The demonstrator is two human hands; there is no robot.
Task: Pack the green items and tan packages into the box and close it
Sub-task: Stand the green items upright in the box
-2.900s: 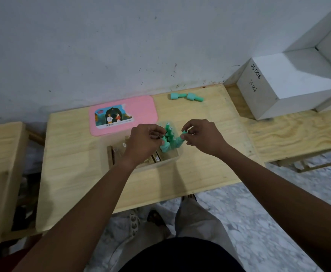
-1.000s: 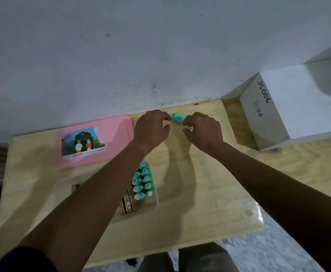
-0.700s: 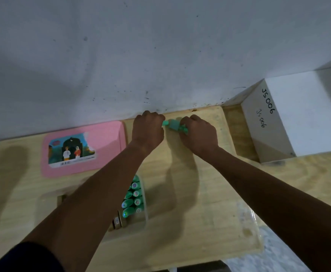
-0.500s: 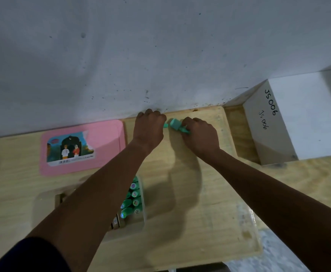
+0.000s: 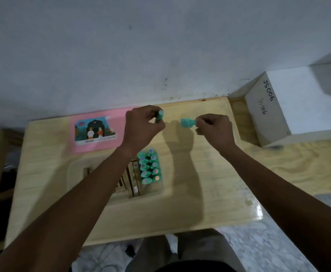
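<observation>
While they were held apart over the far side of the tabletop (image 5: 200, 183), one green item (image 5: 159, 116) was gripped in the curled fingers of the left hand (image 5: 143, 126), its top seen above the knuckles, and a second green item (image 5: 188, 123) was pinched by its narrow end at the fingertips of the right hand (image 5: 213, 128), its wider end turned towards the left hand. Nearer the person, more green items (image 5: 149, 166) were seen standing in two rows at the right end of the clear box (image 5: 76, 169), with tan packages (image 5: 134, 179) set on edge just beside them and partly hidden by the left forearm. A pink lid (image 5: 99, 132) bearing a picture was laid flat behind the box, and a white block (image 5: 278, 107) marked with handwriting was seen at the right, against the wall
</observation>
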